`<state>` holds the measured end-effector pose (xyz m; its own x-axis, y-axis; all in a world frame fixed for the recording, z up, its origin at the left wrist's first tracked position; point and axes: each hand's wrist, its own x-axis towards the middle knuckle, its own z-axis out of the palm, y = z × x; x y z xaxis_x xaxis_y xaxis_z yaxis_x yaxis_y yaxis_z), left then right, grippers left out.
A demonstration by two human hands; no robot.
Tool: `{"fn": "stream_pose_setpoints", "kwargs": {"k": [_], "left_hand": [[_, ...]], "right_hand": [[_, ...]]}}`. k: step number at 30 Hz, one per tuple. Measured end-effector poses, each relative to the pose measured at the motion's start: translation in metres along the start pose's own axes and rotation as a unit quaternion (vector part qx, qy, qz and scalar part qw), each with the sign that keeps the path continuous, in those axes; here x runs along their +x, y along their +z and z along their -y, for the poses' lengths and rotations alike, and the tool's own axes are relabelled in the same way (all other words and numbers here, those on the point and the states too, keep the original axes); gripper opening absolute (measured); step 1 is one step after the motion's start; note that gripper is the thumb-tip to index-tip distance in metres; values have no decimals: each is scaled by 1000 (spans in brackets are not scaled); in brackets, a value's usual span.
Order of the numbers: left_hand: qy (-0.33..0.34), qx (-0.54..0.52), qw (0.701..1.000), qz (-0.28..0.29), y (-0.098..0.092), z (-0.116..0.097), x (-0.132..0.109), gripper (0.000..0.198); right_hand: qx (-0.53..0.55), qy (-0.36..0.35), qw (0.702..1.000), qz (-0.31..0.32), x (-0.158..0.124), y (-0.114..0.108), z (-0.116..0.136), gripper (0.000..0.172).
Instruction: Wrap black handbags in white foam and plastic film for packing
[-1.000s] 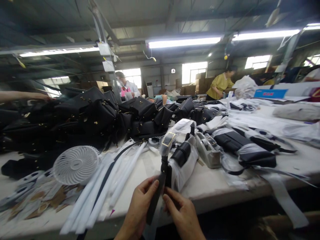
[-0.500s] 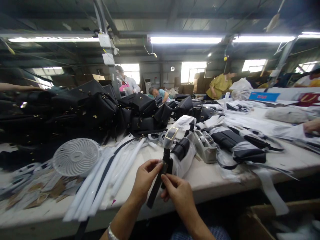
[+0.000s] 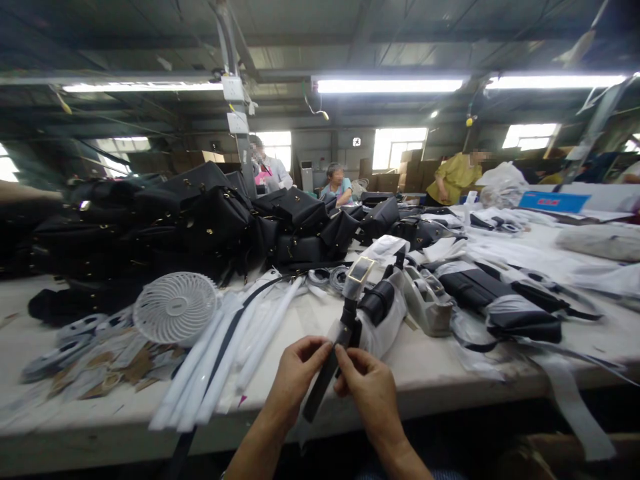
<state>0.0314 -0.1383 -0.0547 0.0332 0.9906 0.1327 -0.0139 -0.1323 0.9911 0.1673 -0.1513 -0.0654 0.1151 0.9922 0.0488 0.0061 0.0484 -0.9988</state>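
Observation:
A black strap [image 3: 320,390] slants between my hands just above the table's front edge, its lower end hanging free. My left hand [image 3: 294,377] pinches it from the left between thumb and fingers. From the right, my right hand [image 3: 371,392] grips the same strap, its thumb close to the left one and its other fingers partly behind. At the strap's upper end sits a gold-rimmed rectangular buckle [image 3: 361,269] that looks wrapped in clear film. Just behind it lies a black rolled piece [image 3: 377,301] partly wrapped in white sheeting.
A grey tape dispenser [image 3: 431,310] stands right of my hands, beside a partly wrapped black bag [image 3: 467,290]. To the left are white tubes [image 3: 195,373], a white fan [image 3: 175,308] and piled black bags [image 3: 200,200]. Several people work across the table.
The view has turned slightly left, so the scene sits further right. My hands keep hold of the strap, thumbs now closer together. A person at the back has raised their head.

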Motion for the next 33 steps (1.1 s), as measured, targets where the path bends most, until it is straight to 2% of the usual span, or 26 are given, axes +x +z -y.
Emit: {"fn": "stream_pose_setpoints", "kwargs": {"k": [6, 10, 13, 19, 25, 30, 33], "left_hand": [[39, 75, 994, -65, 7, 2, -1, 27], [78, 126, 982, -116, 13, 6, -7, 21], [81, 136, 978, -135, 16, 9, -10, 23], [70, 134, 979, -140, 16, 11, -10, 31], [82, 144, 972, -168, 18, 9, -9, 28], [187, 214, 947, -148, 17, 10, -8, 14], [240, 256, 929, -119, 14, 13, -10, 17]], "right_hand": [[16, 9, 1000, 21, 3, -1, 4, 50], [17, -3, 1000, 7, 3, 1, 4, 47], [21, -14, 1000, -13, 3, 3, 2, 45], [32, 7, 999, 0, 6, 2, 1, 46], [38, -3, 999, -11, 5, 4, 6, 46], [31, -7, 999, -16, 6, 4, -4, 46], [37, -10, 999, -1, 7, 2, -10, 47]]}}
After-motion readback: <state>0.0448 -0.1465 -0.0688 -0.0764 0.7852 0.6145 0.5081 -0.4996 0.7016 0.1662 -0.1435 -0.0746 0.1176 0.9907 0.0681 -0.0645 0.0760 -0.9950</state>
